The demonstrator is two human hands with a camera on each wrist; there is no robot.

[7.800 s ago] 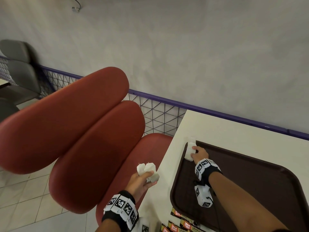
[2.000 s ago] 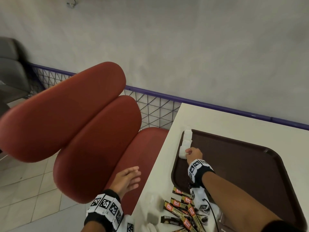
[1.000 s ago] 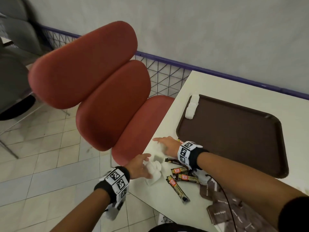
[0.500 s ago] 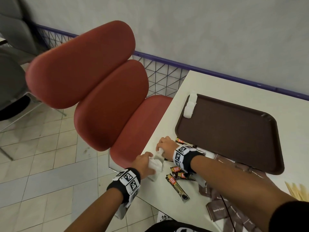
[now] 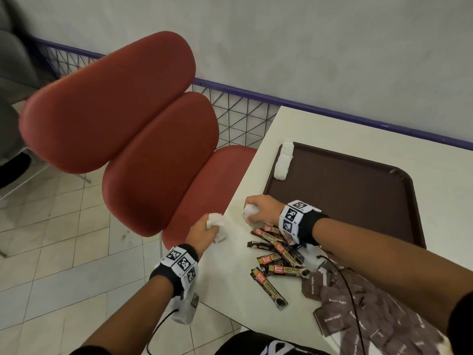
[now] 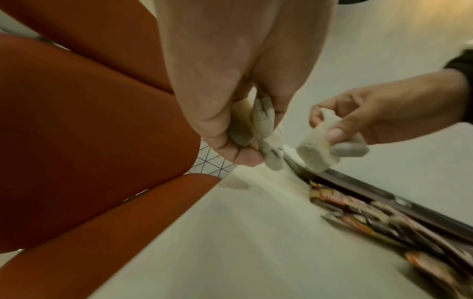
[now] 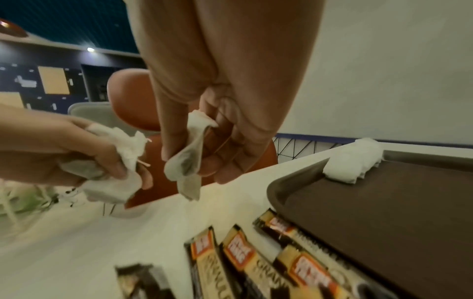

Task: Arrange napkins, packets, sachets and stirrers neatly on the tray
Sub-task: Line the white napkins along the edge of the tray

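White sachets (image 6: 263, 129) between curled fingers (image 6: 225, 129)

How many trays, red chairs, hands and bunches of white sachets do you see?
tray: 1
red chair: 1
hands: 2, left hand and right hand
white sachet bunches: 3, left bunch, right bunch, tray-edge bunch
Total: 7

trays (image 5: 363, 190): 1
chairs, red (image 5: 143, 139): 1
hands: 2, left (image 5: 204, 233), right (image 5: 263, 208)
white sachets on tray's left edge (image 5: 283, 162): about 3
coffee granule sticks (image 5: 277, 254): about 7
brown sugar packets (image 5: 332, 298): pile, can't count
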